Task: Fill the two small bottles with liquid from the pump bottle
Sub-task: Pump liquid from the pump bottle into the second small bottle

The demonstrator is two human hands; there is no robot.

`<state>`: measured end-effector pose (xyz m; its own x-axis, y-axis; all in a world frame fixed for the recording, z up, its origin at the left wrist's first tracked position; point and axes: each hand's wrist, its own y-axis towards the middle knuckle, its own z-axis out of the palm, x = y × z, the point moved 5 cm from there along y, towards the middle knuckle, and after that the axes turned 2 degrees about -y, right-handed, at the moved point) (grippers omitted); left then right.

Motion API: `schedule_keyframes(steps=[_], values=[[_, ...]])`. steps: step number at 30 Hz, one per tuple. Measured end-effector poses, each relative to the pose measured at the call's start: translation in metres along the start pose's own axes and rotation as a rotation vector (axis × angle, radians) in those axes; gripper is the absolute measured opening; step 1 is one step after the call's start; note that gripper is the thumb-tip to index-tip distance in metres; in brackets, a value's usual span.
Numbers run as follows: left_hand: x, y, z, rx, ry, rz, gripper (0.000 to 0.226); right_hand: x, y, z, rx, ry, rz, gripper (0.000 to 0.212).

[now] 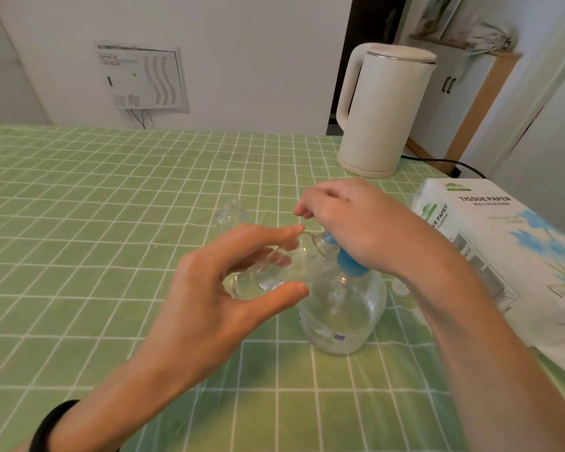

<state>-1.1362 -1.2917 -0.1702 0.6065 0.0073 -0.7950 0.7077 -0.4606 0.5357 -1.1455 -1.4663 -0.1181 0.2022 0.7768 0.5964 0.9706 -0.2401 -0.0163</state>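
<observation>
Pressure on the pump is the worry right now. My right hand (349, 223) sits closed over the blue pump head (348, 262) of the pump bottle (343, 314), which stands on the green checked tablecloth (111, 197) right in front of me. My left hand (229, 285) cups one small bottle (274, 272), thumb and fingers curled loosely round its clear body, tilting its mouth up against the nozzle. The grip looks light, fingers half spread, so one hard push could knock the mouth off the spout and send liquid over the cloth and my fingers.

The other small bottle (230, 215) waits further back on the cloth, well apart from my hands, clear and hard to read; I cannot tell whether it holds anything.

The held bottle is see-through too, so I can barely judge its level, and overfilling is a real risk. Wet plastic will slip. The tissue paper box (490, 243) sits near my right forearm, and the kettle (382, 109) stands beyond it; a swinging elbow might nudge the box.
</observation>
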Motion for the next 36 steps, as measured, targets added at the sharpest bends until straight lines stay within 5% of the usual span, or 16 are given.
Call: schedule_keyframes(steps=[11, 17, 28, 36], values=[[0.002, 0.002, 0.0, 0.008, 0.044, 0.002, 0.054, -0.009, 0.005, 0.004, 0.114, 0.079, 0.088, 0.031], [0.0, 0.001, 0.0, 0.002, -0.002, -0.008, 0.053, -0.003, 0.001, -0.002, -0.023, 0.003, 0.011, 0.045], [0.0, 0.003, 0.002, 0.004, 0.018, -0.029, 0.054, -0.015, 0.004, 0.005, 0.09, 0.109, 0.088, 0.034], [-0.003, 0.001, 0.0, 0.0, -0.003, -0.023, 0.056, -0.004, 0.002, -0.001, -0.037, 0.033, -0.031, 0.045]])
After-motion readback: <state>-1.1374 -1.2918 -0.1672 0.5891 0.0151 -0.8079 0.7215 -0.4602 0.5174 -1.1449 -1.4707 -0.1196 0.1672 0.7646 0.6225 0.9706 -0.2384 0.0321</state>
